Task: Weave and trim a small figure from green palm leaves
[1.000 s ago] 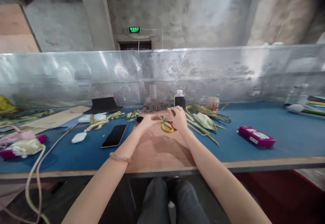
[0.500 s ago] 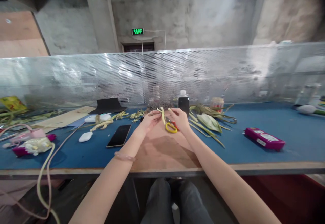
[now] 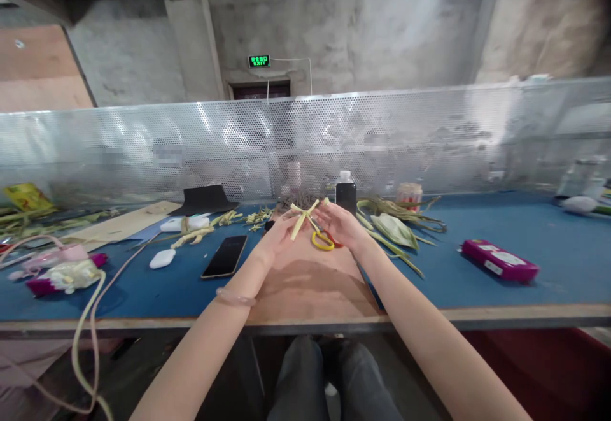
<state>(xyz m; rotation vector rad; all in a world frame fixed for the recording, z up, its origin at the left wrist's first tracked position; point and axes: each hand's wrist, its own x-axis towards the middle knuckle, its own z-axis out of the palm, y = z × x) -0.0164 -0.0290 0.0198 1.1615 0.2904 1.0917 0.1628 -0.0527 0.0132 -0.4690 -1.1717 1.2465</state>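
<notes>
My left hand (image 3: 278,232) and my right hand (image 3: 337,223) meet above a brown board (image 3: 305,281) on the blue table. Between their fingertips they pinch pale yellow leaf strips (image 3: 302,215) that cross each other in an X. Both hands are closed on the strips. Yellow-handled scissors (image 3: 323,239) lie on the board just under my right hand. A dark bottle with a white cap (image 3: 345,193) stands right behind the hands.
A black phone (image 3: 224,256) and a white case (image 3: 161,258) lie to the left. Green leaves (image 3: 391,227) lie to the right, and a magenta box (image 3: 499,260) farther right. A perforated metal screen (image 3: 429,141) closes the back. Pink items and cords (image 3: 71,274) crowd the far left.
My hands have lifted the strips off the board and crossed them into an X. My right palm has turned upward. The view has shifted slightly.
</notes>
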